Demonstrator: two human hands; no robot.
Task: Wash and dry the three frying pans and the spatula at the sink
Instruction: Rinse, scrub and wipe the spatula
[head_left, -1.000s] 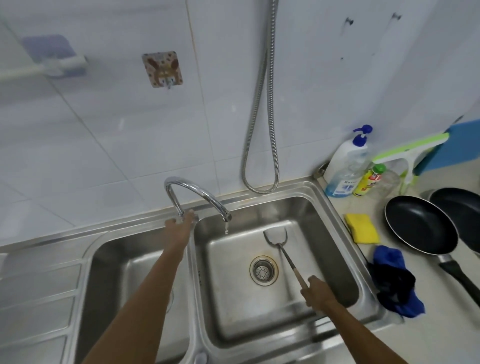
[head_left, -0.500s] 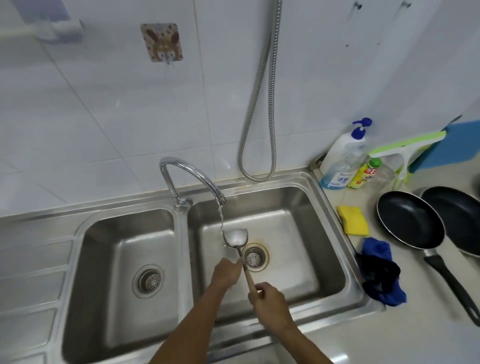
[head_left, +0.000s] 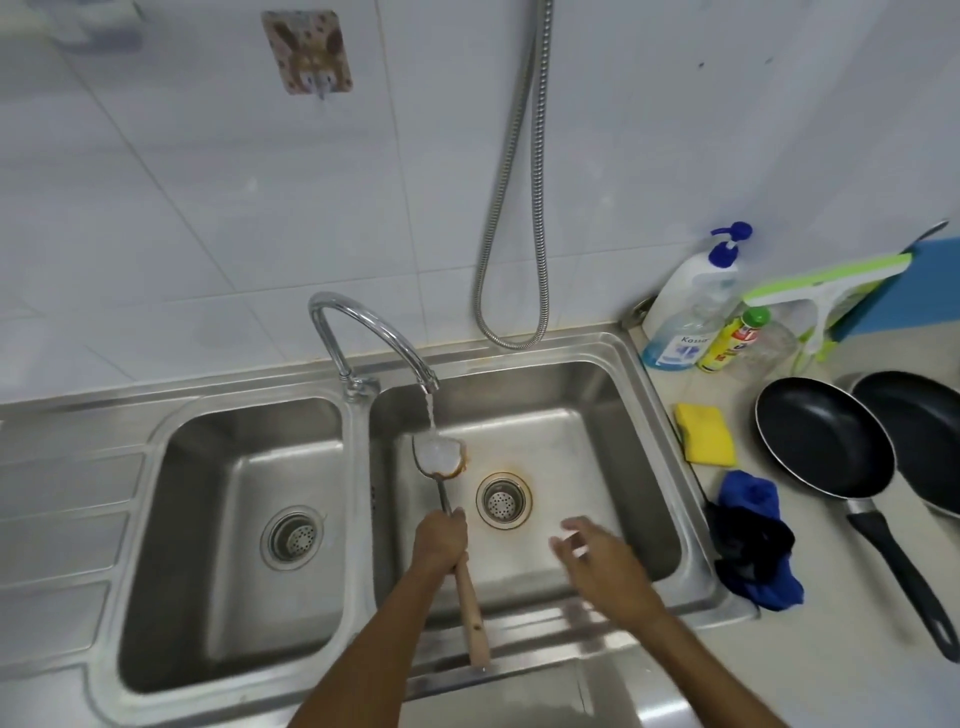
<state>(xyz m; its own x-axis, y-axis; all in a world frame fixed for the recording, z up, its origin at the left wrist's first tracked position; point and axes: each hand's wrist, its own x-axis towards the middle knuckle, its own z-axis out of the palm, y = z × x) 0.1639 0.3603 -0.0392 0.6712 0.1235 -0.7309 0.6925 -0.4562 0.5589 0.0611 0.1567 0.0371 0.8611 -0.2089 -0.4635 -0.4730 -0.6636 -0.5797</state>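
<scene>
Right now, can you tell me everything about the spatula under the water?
The spatula has a shiny, rounded metal head, a thin metal neck and a pale wooden handle. The left hand grips it where neck meets handle, holding it over the right basin of the sink, head away from the person. Water from the faucet splashes onto the head, and brownish residue clings to the head's right edge. The handle's end pokes out past the hand toward the sink's front rim.

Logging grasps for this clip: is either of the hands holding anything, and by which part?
The left hand grips the metal spatula with wooden handle where shaft meets handle. The right hand is open and holds nothing.
</scene>
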